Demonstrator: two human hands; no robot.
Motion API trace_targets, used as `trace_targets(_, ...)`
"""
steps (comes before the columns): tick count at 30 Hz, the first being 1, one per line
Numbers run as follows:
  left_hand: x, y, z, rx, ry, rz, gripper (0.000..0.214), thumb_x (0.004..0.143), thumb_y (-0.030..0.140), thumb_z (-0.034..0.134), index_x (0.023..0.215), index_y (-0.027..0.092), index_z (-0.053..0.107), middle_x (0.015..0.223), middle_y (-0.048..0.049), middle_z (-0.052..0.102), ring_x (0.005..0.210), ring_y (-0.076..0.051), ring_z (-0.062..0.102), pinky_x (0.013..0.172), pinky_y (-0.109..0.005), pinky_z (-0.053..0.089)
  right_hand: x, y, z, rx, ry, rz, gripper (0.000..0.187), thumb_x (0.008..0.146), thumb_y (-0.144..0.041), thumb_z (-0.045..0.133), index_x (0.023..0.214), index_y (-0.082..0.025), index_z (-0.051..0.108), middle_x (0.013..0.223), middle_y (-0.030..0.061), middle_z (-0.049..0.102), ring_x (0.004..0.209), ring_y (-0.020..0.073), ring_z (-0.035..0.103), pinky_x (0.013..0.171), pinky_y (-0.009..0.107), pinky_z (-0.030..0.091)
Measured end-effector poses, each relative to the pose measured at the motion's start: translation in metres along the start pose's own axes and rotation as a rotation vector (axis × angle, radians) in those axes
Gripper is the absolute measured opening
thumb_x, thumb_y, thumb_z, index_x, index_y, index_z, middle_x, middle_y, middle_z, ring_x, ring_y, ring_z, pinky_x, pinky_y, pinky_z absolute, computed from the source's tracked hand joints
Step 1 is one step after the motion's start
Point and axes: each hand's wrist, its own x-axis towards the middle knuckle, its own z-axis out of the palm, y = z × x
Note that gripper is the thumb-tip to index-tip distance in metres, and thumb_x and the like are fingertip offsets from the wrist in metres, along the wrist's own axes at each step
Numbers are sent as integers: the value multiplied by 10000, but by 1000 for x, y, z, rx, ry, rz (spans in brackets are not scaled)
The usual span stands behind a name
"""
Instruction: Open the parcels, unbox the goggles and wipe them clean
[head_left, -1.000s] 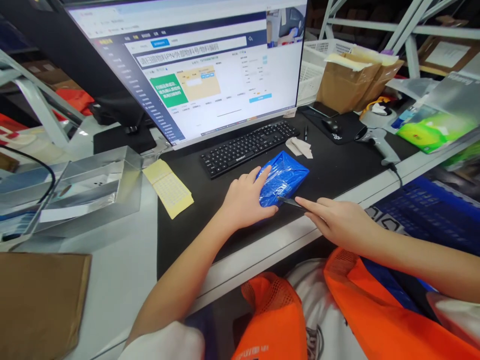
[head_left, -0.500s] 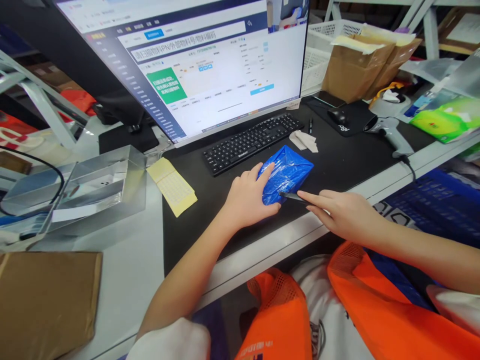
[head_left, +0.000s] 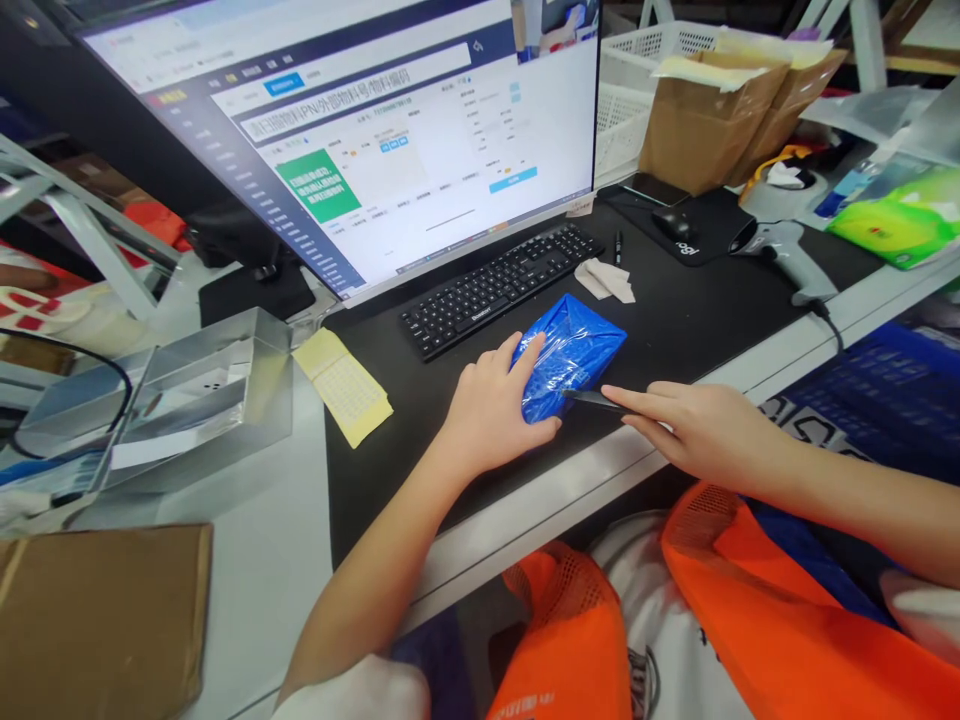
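Resting the left hand spread over the left side of a blue package, with the forefinger laid across the top face and the thumb stretched out beside the near corner. Pinching a thin dark tool in the right hand, with the forefinger extended along it and its tip against the near edge of the package. Cannot tell exactly what kind of tool, given the grip over its rear end. Can see the package lying at a slant on a black mat, near the front edge of the tabletop, wrapped in shiny, wrinkled plastic. Can see a keyboard just beyond it, below a large lit screen, and some crumpled paper with a pen near the package's far side. To the left, can make out a stack of yellow labels lying partly over the mat's edge, then a clear tray with papers inside and a flat piece of brown cardboard closer in. To the right, can make out a mouse on its pad, a grey scanner with a cord, and past that a bright green packet. Farther back, can spot brown paper bags beside a white basket.
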Motion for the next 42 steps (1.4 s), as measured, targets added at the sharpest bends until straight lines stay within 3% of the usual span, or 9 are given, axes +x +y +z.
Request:
trace_targets(24, -1, 6, -1, 18, 5, -31, 953, 809, 511, 709, 1619, 212, 304, 1667, -172, 331, 1420, -390, 457, 1106, -559, 441, 1, -2, 0, -30, -24, 55, 418, 1050, -360, 487, 1434, -256, 617, 815, 10, 663, 588, 123, 542, 550, 291, 253)
trace_targets(42, -1, 8, -1, 1, -3, -45, 947, 821, 518, 694, 1621, 223, 282, 1658, -186, 339, 1406, -393, 466, 1086, -558, 440, -1, -3, 14, -61, 73, 80, 416, 1066, -371, 455, 1416, -240, 635, 772, 11, 640, 575, 122, 520, 532, 295, 229)
